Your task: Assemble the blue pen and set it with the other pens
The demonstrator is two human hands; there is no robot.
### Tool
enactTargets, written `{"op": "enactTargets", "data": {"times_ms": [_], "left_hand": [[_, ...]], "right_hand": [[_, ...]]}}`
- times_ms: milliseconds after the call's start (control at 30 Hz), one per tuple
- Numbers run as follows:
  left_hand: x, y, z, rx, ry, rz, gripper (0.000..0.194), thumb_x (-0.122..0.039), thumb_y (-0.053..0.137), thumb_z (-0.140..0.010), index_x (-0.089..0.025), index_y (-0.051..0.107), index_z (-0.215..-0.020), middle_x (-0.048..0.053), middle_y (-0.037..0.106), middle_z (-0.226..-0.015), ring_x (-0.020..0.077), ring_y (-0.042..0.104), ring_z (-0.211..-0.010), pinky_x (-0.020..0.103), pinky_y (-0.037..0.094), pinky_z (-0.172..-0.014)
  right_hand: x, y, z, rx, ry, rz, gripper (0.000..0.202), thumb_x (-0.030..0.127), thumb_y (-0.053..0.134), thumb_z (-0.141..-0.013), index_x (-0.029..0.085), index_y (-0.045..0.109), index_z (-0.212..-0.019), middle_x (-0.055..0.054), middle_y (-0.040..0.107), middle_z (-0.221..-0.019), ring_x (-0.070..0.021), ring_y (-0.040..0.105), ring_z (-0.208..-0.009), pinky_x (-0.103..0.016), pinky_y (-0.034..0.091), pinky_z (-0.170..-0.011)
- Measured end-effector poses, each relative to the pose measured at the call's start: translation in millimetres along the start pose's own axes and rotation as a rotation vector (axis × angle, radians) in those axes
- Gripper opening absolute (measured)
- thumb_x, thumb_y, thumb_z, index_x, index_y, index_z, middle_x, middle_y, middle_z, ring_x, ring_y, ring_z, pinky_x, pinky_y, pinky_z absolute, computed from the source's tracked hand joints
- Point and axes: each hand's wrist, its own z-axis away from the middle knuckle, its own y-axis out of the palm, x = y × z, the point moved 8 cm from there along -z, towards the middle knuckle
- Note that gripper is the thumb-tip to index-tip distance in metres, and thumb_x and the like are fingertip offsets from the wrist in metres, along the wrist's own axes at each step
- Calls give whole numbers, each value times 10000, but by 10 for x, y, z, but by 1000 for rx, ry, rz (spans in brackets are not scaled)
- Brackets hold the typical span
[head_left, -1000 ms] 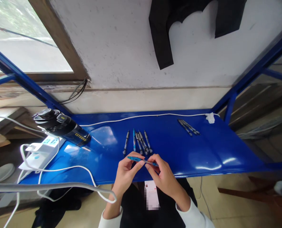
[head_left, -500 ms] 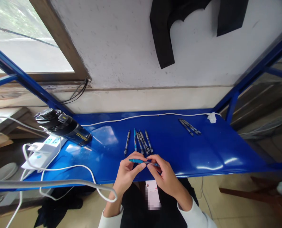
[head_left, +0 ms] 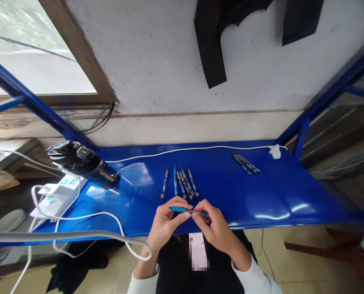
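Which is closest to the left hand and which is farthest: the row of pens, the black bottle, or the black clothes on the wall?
From the left hand:
1. Row of pens, on the blue shelf just beyond the fingers.
2. Black bottle, lying on its side at the shelf's left end.
3. Black clothes, hanging high on the wall, farthest.

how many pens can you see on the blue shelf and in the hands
About 9. One blue pen is held between both hands. Five lie in a row just beyond the hands. Roughly three lie bunched far right; overlap there may hide another.
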Motion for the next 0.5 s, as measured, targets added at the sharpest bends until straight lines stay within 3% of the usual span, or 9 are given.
{"op": "enactTargets", "data": {"times_ms": [100, 267, 433, 500], "left_hand": [[0, 2, -5, 1, -2, 11, 161, -347, 922, -917, -242, 930, -1039, 109, 773, -1031, 246, 723, -983, 337, 587, -866], [9, 2, 3, 12, 7, 10, 150, -334, 914, -927, -244, 929, -1046, 98, 775, -1012, 237, 727, -969, 335, 570, -882], [8, -2, 11, 10, 6, 24, 141, -325, 915, -926, -241, 926, -1039, 97, 776, -1009, 237, 721, -974, 334, 566, -879], [-1, 5, 5, 19, 6, 24, 137, -318, 914, -927, -244, 927, -1041, 97, 775, -1011, 238, 720, -979, 335, 565, -885]], "right_hand": [[22, -4, -12, -7, -39, 42, 347, 395, 500, -1192, 236, 604, -902, 7, 587, -814, -160, 556, -741, -308, 414, -705], [3, 7, -2, 15, 1, -19, 174, 410, 598, -1149, 248, 614, -1085, -2, 633, -906, -168, 604, -780, -289, 450, -684], [41, 3, -11, 10, -45, 42, 301, 389, 521, -1183, 237, 643, -953, -8, 628, -854, -170, 592, -774, -313, 440, -724], [35, 3, -8, 7, -42, 42, 294, 386, 505, -1189, 240, 671, -995, -11, 635, -860, -170, 596, -769, -315, 441, -719]]}}
